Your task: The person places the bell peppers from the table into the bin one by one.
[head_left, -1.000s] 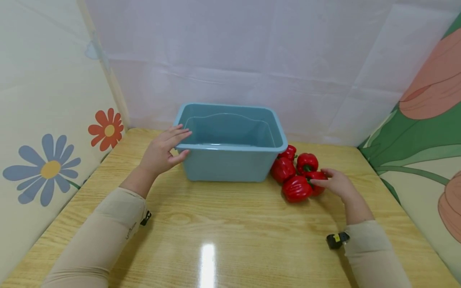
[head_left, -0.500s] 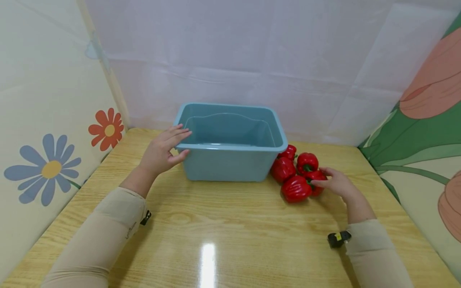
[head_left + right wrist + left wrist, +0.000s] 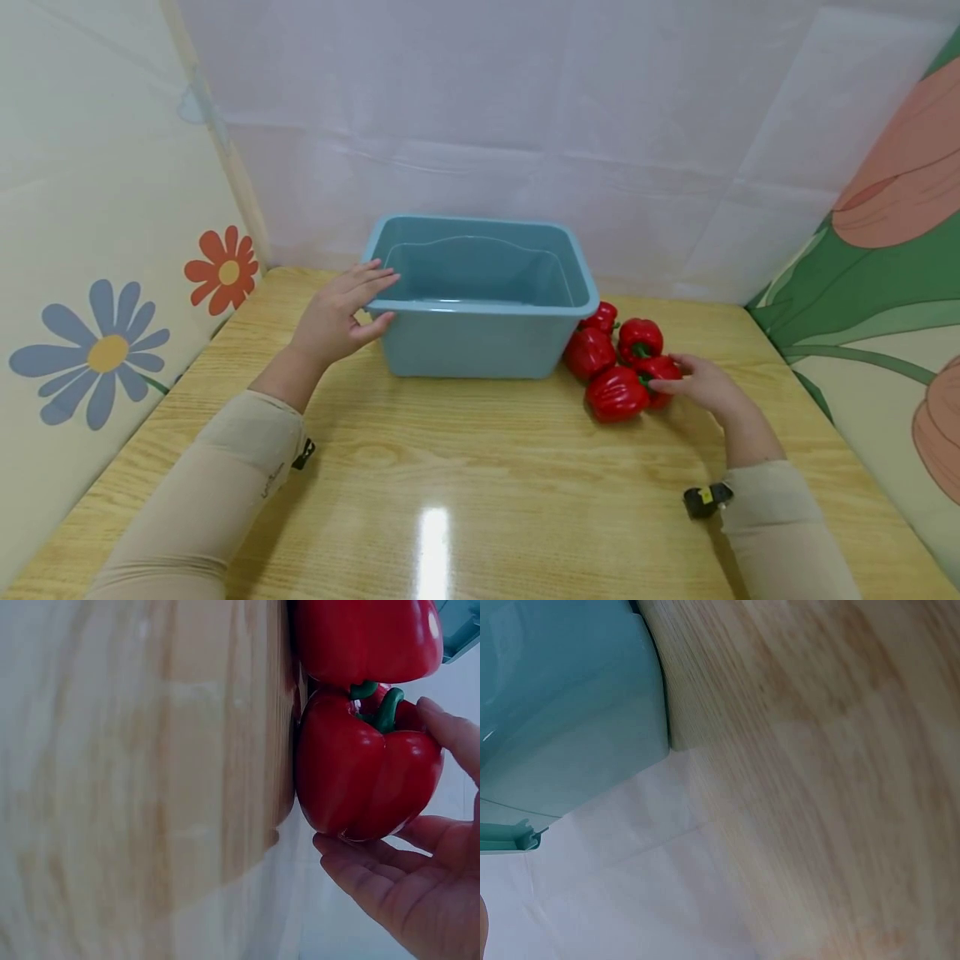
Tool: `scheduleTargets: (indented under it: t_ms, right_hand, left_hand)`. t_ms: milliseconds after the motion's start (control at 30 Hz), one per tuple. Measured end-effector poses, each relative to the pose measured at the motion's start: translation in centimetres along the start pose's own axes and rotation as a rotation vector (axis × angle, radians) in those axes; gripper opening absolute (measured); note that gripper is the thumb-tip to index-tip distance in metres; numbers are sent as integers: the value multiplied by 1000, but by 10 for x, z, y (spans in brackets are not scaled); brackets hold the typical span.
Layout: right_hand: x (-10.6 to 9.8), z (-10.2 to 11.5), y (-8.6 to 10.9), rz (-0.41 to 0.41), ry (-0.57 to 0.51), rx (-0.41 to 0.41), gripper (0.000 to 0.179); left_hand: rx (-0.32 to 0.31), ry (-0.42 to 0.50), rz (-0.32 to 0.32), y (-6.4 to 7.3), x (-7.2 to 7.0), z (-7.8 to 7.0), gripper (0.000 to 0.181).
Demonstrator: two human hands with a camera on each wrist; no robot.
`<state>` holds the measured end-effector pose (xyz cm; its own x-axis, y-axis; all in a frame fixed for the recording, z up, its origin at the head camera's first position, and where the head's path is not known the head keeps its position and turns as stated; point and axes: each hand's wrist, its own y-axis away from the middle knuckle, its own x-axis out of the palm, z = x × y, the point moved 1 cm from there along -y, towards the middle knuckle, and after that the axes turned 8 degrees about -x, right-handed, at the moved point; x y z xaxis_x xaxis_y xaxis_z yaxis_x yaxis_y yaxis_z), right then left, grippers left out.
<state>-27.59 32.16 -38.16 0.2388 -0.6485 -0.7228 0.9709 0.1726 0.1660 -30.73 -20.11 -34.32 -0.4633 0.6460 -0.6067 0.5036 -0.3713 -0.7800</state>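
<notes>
In the head view my left hand [image 3: 335, 315] rests on the left front corner of a light blue plastic bin [image 3: 472, 343]. Its fingers lie straight over the rim, and the thumb is against the outer front. My right hand [image 3: 706, 386] holds the rightmost red bell pepper [image 3: 663, 369] where it sits among several others. From the right wrist view, the thumb touches this bell pepper [image 3: 364, 772] beside its green stem while the fingers curl round its opposite side. A second bell pepper [image 3: 367, 637] touches it. Only a sliver of the left hand shows in the left wrist view.
More red bell peppers [image 3: 590, 354] cluster against the bin's right side on the wooden table [image 3: 480, 467]. A white sheet [image 3: 480, 125] hangs behind the bin. Flower-patterned panels [image 3: 82, 217] stand along both sides.
The held bell pepper and my right hand have shifted very slightly. My left hand and the bin stay where they were.
</notes>
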Motion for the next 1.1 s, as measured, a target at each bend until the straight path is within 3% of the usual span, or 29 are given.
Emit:
scheduleTargets:
  t_ms: [800, 1100]
  right_hand:
    - [4, -3, 0, -48, -37, 37, 98]
    - [2, -6, 1, -75, 2, 54, 97]
  left_hand:
    - [-3, -1, 5, 0, -1, 0, 49]
    - [-1, 5, 8, 0, -1, 0, 49]
